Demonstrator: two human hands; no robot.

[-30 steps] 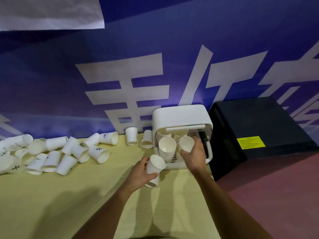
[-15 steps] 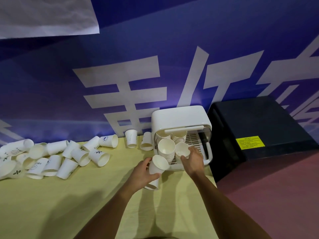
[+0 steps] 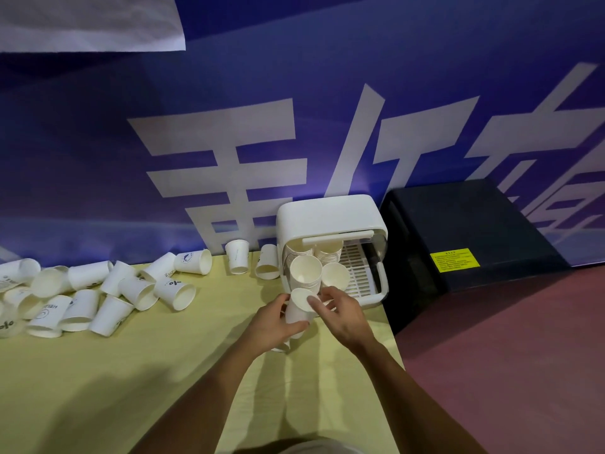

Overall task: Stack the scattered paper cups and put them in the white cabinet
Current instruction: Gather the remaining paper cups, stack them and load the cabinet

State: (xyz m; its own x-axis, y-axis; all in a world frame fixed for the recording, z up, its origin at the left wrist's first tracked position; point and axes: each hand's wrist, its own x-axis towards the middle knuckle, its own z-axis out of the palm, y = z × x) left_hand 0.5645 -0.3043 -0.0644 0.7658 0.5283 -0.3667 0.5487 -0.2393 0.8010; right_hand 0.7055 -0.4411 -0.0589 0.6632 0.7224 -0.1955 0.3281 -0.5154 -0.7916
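A small white cabinet (image 3: 327, 213) stands open at the table's back right, with stacks of paper cups (image 3: 306, 270) lying mouth-forward inside. Just in front of it my left hand (image 3: 273, 326) grips a short stack of white paper cups (image 3: 299, 309), tilted with the mouth toward the cabinet. My right hand (image 3: 343, 314) pinches the rim of that same stack with thumb and fingers. Many loose cups (image 3: 111, 296) lie scattered on their sides at the table's left. One cup (image 3: 237, 260) stands and another (image 3: 267, 265) stands upside down beside the cabinet.
The yellow table (image 3: 131, 388) ends at its right edge just past the cabinet. A black box (image 3: 471, 237) with a yellow label stands to the right on the reddish floor. A blue banner wall rises directly behind everything.
My right hand left a cup stack inside the cabinet and drew back to the stack in my left hand. The left hand raised its stack slightly toward the cabinet.
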